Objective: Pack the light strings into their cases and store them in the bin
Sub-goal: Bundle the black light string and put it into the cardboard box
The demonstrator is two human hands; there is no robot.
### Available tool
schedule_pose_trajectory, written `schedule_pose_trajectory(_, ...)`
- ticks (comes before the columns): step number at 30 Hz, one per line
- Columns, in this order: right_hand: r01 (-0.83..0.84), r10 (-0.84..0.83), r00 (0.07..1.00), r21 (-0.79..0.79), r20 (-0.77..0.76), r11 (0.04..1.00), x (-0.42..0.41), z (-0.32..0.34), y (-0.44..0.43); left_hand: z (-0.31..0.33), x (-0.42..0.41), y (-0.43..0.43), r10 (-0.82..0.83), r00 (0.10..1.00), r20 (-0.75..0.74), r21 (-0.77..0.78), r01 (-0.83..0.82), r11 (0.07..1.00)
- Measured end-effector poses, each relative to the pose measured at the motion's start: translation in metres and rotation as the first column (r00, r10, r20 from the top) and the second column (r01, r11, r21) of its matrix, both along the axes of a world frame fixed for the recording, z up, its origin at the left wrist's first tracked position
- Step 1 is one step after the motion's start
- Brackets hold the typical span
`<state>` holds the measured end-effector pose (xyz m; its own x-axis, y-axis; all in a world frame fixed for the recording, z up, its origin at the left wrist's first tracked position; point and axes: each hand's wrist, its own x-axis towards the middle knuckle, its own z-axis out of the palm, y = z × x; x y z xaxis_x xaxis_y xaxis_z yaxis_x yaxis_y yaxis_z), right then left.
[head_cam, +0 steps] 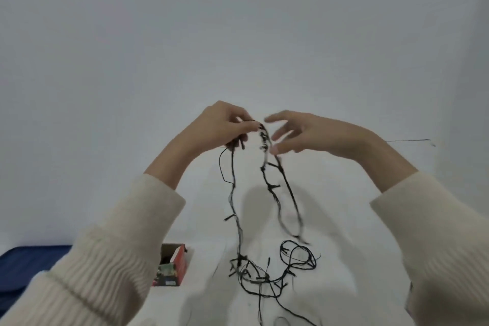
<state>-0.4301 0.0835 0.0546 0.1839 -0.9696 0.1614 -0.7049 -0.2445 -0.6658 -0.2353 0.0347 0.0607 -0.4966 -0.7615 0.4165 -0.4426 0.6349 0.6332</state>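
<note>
While my left hand (227, 124) pinches a small bunch of gathered loops of the light string (267, 188), my right hand (299, 132) hovers just beside it, fingers spread and gripping nothing I can see. To coil well, I judge I should draw even loops and ease out the tangle on the white surface (344, 259) before it knots. The cord is thin, black and limp, studded with stubby bulbs. The red cardboard case (176, 264) lies open, left of the tangle.

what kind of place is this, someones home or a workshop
Probably a room at home, though that's uncertain: a bare white wall, a white cloth-like surface, and partly on it a black light string beside a small red cardboard case.
</note>
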Motion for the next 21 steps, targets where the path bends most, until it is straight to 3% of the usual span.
schedule_pose_trajectory(3,-0.017,0.033,0.987,-0.106,0.155,0.994,0.018,0.002,-0.006,0.008,-0.009,0.007,-0.125,0.987,-0.103,0.086,0.134,0.987)
schedule_pose_trajectory(7,0.138,-0.041,0.942,-0.277,0.332,0.951,0.017,0.01,-0.007,0.002,-0.001,0.003,-0.181,0.96,-0.213,0.272,0.236,0.933)
schedule_pose_trajectory(10,0.324,-0.078,0.806,-0.327,0.587,0.888,0.004,0.019,-0.007,-0.019,0.011,-0.005,-0.228,0.968,-0.103,0.402,0.25,0.881)
schedule_pose_trajectory(13,0.51,-0.158,0.705,-0.341,0.691,0.79,-0.015,0.019,-0.012,-0.037,0.026,-0.016,-0.18,0.979,0.098,0.348,0.136,0.928)
schedule_pose_trajectory(15,0.564,-0.256,0.728,-0.342,0.637,0.752,-0.024,0.013,-0.016,-0.039,0.03,-0.024,-0.081,0.997,-0.003,0.289,0.078,0.954)
schedule_pose_trajectory(18,0.47,-0.385,0.86,-0.225,0.336,0.853,-0.029,0.006,-0.013,-0.024,0.022,-0.022,-0.033,0.926,-0.375,0.279,0.147,0.949)
schedule_pose_trajectory(20,0.362,-0.361,0.932,-0.113,0.025,0.926,-0.024,0.006,-0.009,-0.008,0.011,-0.017,-0.052,0.92,-0.388,0.196,0.138,0.971)
schedule_pose_trajectory(21,0.313,-0.317,0.947,-0.075,-0.046,0.947,-0.02,0.006,-0.007,-0.001,0.005,-0.015,-0.077,0.927,-0.368,0.148,0.14,0.979)
